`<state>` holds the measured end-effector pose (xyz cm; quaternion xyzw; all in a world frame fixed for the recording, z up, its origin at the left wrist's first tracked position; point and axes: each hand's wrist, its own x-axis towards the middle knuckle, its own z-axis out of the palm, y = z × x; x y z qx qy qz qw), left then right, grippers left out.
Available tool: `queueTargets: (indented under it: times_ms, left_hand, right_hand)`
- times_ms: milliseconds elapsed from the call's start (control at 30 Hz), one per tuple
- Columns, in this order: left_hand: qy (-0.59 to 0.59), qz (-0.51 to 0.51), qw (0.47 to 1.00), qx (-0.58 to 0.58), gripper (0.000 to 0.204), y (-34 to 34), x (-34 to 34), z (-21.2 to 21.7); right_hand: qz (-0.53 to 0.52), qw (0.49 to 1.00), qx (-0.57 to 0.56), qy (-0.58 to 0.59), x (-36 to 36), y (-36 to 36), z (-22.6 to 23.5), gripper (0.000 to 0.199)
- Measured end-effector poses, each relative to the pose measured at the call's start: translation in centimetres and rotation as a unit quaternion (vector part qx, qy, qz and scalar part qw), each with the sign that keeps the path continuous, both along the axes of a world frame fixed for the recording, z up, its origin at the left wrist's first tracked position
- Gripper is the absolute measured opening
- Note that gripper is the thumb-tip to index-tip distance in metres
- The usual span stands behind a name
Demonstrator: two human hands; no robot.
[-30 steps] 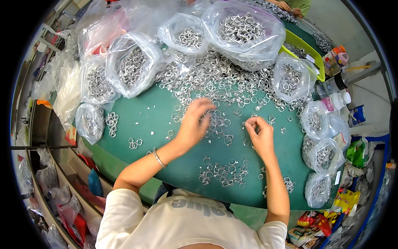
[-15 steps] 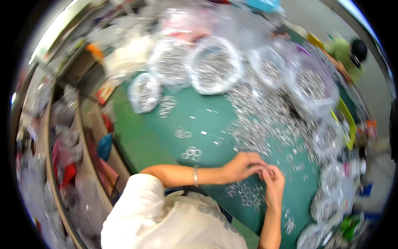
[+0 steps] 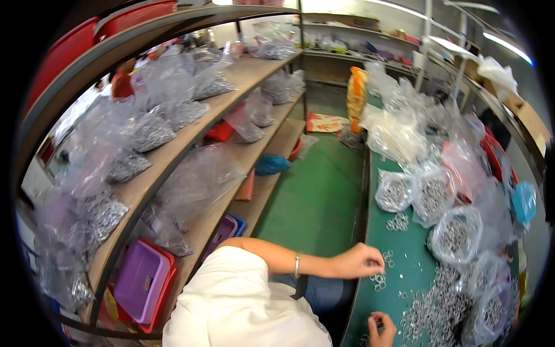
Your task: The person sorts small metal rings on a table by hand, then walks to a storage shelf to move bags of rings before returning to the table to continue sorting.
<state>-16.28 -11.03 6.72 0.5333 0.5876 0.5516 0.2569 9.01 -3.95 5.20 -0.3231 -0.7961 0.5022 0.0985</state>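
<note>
My left hand [image 3: 359, 261] reaches across to the near edge of the green table [image 3: 404, 246], fingers curled and pinched over a few small metal rings [image 3: 380, 280] lying there. A thin bracelet [image 3: 296, 265] sits on that wrist. My right hand [image 3: 380, 329] is at the bottom edge of the picture, fingers curled inward above the table beside a loose heap of rings [image 3: 433, 306]; what it holds is hidden. My white shirt [image 3: 237, 306] fills the lower middle.
Clear plastic bags of rings [image 3: 457, 234] crowd the table's right side. On the left, wooden shelves [image 3: 191, 133] carry more filled bags; a purple tray [image 3: 141, 280] stands below. Green floor [image 3: 315, 196] runs between, with a blue bag [image 3: 272, 165] on it.
The camera has swung far to the left, from looking down on the table to facing the shelves and aisle. Both hands stay at the table's edge among the rings.
</note>
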Motion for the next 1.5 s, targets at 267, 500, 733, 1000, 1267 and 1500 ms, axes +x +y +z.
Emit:
queueTargets:
  times_ms: [267,500,733,1000,1267,1500]
  left_hand:
    - [0.263,0.488,0.819,0.146,0.017,-12.6,-28.7,11.5]
    - [0.398,0.755,0.515,0.077,0.016,-28.5,-48.9,23.3]
    - [0.311,0.804,0.496,-0.109,0.017,-32.1,-59.4,25.0]
    - [0.119,0.593,0.741,-0.294,0.028,-34.6,-56.5,27.2]
    - [0.394,0.638,0.591,-0.298,0.025,-36.3,-63.6,22.5]
    - [0.571,0.655,0.492,-0.055,0.02,-29.1,-62.2,25.1]
  right_hand:
    - [0.228,0.967,0.114,-0.001,-8.7,0.3,0.7,0.021]
    - [0.236,0.964,0.117,-0.035,-15.8,0.9,0.6,0.021]
    - [0.134,0.983,0.115,-0.057,-16.4,2.4,-1.6,0.024]
    - [0.104,0.988,0.092,-0.073,-17.4,2.1,-1.8,0.024]
    - [0.084,0.987,0.112,-0.075,-16.4,0.0,-0.6,0.025]
    - [-0.059,0.988,0.141,0.007,-11.1,-1.3,-0.7,0.01]
